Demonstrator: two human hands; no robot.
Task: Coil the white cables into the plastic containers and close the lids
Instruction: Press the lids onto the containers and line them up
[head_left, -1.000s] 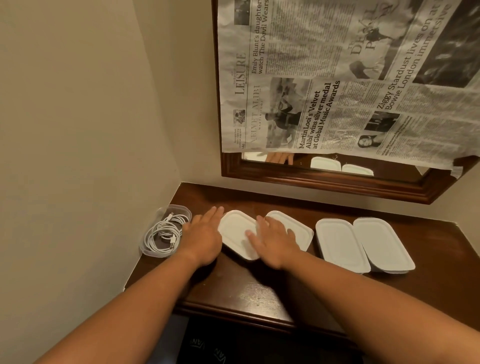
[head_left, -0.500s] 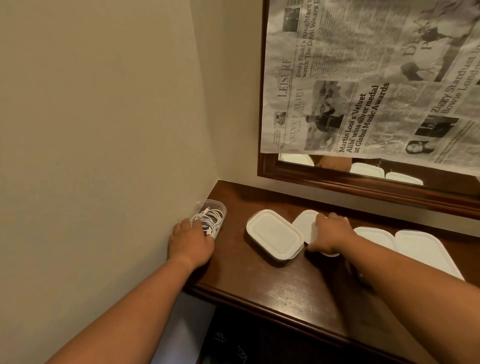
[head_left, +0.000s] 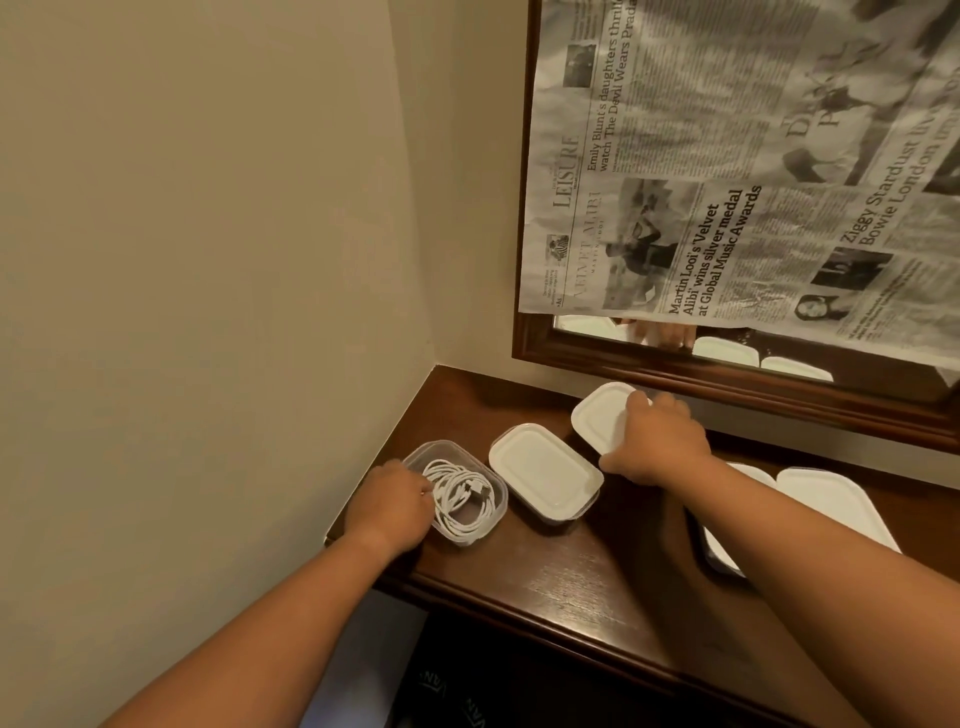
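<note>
On the wooden shelf (head_left: 561, 566) the open container (head_left: 410, 457) holds the coiled white cable (head_left: 460, 496) – left hand (head_left: 389, 501) steadying its rim, fingers curled, right hand (head_left: 657, 444) gripping a loose lid (head_left: 597, 418) – and a springy loop could catch under it, stopping the lid from sealing.

Legible on black-and-white newspaper sheet (head_left: 737, 171) taped over mirror, upper right of frame, print rotated sideways: "LEISURE"; "Martin Looi's 'Velvet Alibi' wins silver medal at Global Music Awards"; "Ziggy Stardust"; "Bowie London".

White cable (head_left: 460, 496) coiled in open clear container (head_left: 493, 480); neighbour (head_left: 545, 470) apparently lidded.
</note>
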